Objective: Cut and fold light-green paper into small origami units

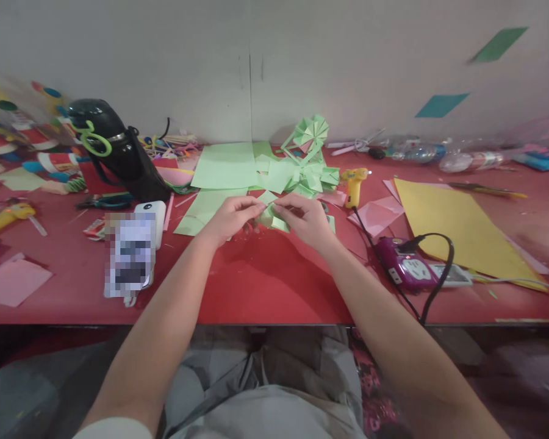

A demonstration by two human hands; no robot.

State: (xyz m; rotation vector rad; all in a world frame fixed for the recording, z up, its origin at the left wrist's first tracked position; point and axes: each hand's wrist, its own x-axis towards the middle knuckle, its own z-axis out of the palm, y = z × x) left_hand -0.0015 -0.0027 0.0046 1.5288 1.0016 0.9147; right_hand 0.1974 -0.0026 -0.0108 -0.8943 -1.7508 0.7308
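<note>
A small folded piece of light green paper [272, 215] is held just above the red table [265, 286], pinched from both sides. My left hand [232, 217] grips its left end with closed fingers. My right hand [304, 217] pinches its right end, fingers curled. Just behind lie flat green paper sheets [224, 166] and a pile of folded green paper shapes [307, 171], one fan-like piece standing up near the wall.
A yellow glue gun [354, 183] stands right of the green pile. A purple power strip [407, 268] with a black cable and a large yellow sheet [457, 225] lie at right. A black bottle [114, 149], a white box [153, 216] and pink paper [11, 281] are at left.
</note>
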